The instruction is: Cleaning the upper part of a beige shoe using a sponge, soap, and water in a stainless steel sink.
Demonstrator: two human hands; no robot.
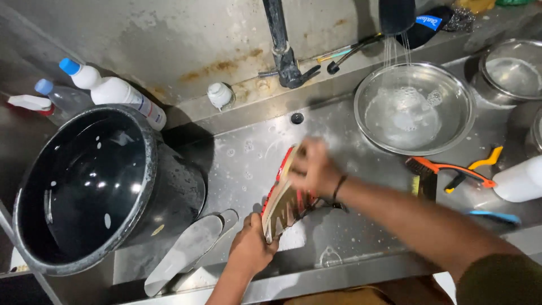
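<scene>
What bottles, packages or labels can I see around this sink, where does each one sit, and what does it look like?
White bottle: lying tilted behind the black bucket, blue cap, label with small coloured print.
Clear spray bottle: far left, blue top, white trigger.
Small white jar: on the ledge left of the tap.
White bottle at right: right edge, plain, partly cut off.
Blue label: on a dark item at the top, white writing.
No signs or screens.

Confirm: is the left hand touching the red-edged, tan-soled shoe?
Touching. The head view shows the left hand gripping the lower end of the shoe, fingers wrapped onto its sole.
</scene>
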